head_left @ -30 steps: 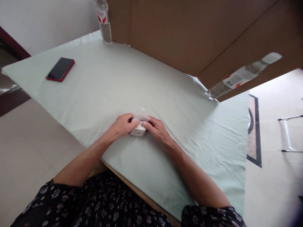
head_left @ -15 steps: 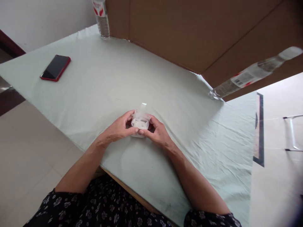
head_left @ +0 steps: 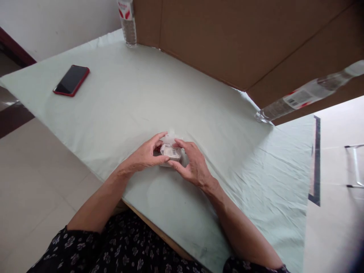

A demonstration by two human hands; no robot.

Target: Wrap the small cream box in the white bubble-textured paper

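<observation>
Left hand (head_left: 146,153) and right hand (head_left: 196,165) grip a box (head_left: 171,152). Two bottles (head_left: 277,110) bear red-and-white labels (head_left: 309,94), one with a barcode (head_left: 292,101), too blurred to read.

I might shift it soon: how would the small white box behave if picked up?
The small white box probably won't roll, as its sides look flat. It's likely light, as the left hand and right hand hold it clear of their palms. The pale flap at its far side looks thin and may bend if caught.
</observation>
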